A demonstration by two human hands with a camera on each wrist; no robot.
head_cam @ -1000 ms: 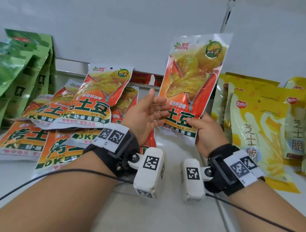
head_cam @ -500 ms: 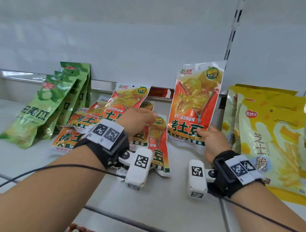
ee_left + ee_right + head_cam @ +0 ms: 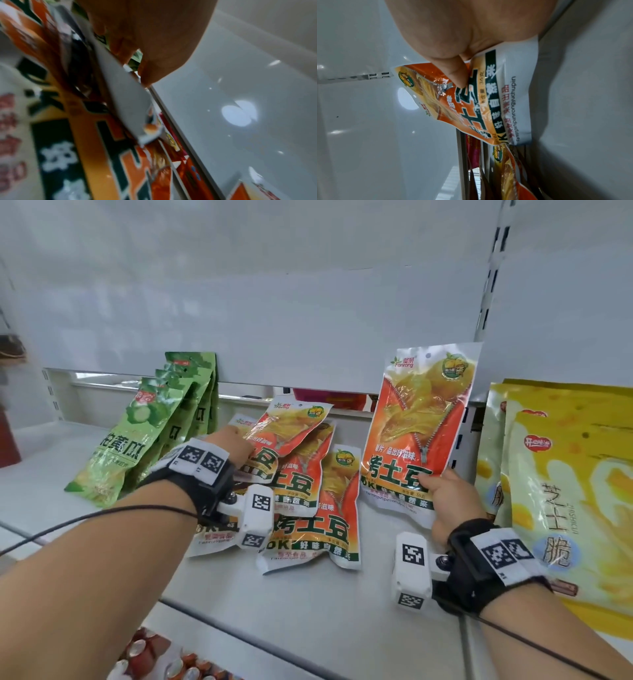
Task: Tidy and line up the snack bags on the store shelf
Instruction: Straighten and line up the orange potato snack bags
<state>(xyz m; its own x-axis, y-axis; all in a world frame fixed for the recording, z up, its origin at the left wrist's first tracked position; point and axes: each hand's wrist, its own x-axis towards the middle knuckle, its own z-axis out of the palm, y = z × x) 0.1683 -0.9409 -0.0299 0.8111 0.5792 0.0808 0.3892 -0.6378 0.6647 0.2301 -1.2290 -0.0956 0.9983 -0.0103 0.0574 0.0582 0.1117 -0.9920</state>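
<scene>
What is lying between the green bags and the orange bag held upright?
A messy pile of orange bags, with the left hand on it, seen in the head view.

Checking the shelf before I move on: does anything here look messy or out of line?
Yes. The orange bags in the middle lie flat in a fanned, overlapping heap instead of upright like the green bags and yellow bags. The left hand grips one from the heap; the right hand holds another bag upright.
</scene>
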